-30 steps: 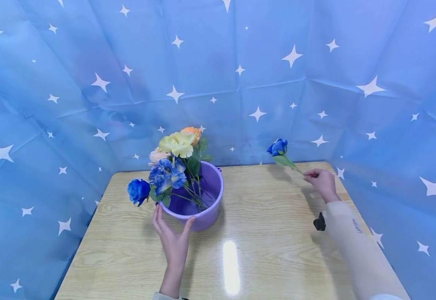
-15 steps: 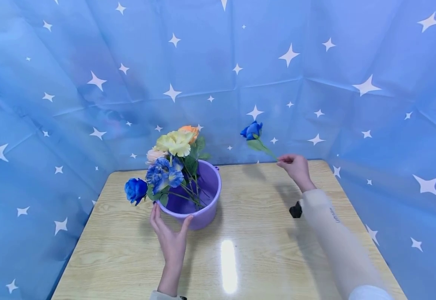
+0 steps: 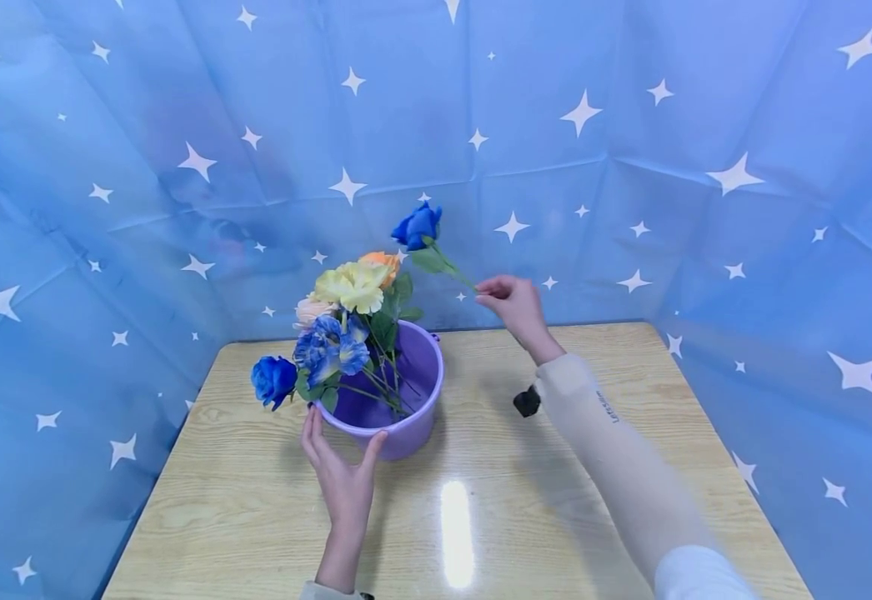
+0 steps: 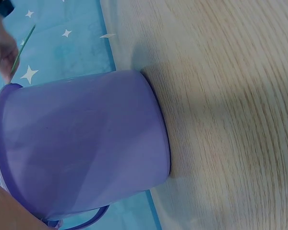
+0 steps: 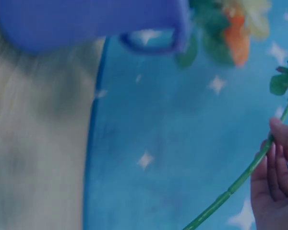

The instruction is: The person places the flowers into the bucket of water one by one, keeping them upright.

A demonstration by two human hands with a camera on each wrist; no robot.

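My right hand (image 3: 520,312) pinches the green stem of a blue rose (image 3: 417,227) between thumb and fingertips. The rose is in the air, right of and above the purple bucket (image 3: 406,433), its bloom tilted up to the left. In the right wrist view the stem (image 5: 221,200) runs down past the fingers. My left hand (image 3: 346,487) holds the bucket by its near left rim, thumb in front and fingers at the side. Inside lean several flowers: a yellow one (image 3: 353,286), an orange one (image 3: 382,265), a pale pink one (image 3: 312,312), a blue-and-white one (image 3: 331,348) and another blue rose (image 3: 273,381).
The bucket stands on a light wooden table (image 3: 556,500), left of the middle. A blue curtain (image 3: 526,100) with white stars hangs behind and along both sides. The bucket's handle (image 4: 91,220) hangs at its side.
My right hand has carried the blue rose leftward and upward from the table's right side toward the bucket. My left hand and the bucket have stayed in place.
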